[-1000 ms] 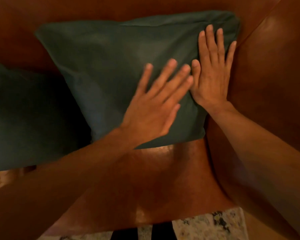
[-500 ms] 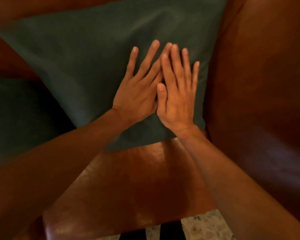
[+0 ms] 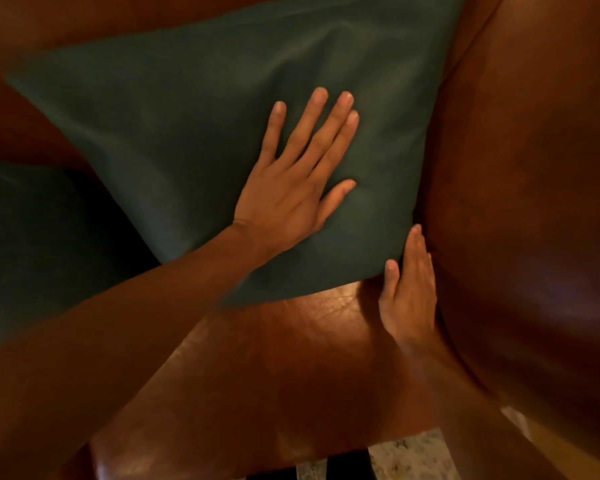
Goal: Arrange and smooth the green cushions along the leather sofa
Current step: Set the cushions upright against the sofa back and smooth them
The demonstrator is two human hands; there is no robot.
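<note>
1. Since half a second ago, right hand (image 3: 407, 292) has slid off the cushion's face to its lower right corner, fingers straight.
2. Left hand (image 3: 291, 188) presses flat, fingers spread, on green cushion (image 3: 187, 133) leaning in the leather sofa (image 3: 326, 358) corner.
3. Second cushion (image 3: 42, 244) at left looks unsmoothed.

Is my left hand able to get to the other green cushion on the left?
Likely yes. The left hand lies flat on the right cushion, holding nothing, and the other cushion sits just beside the forearm with nothing between.
</note>
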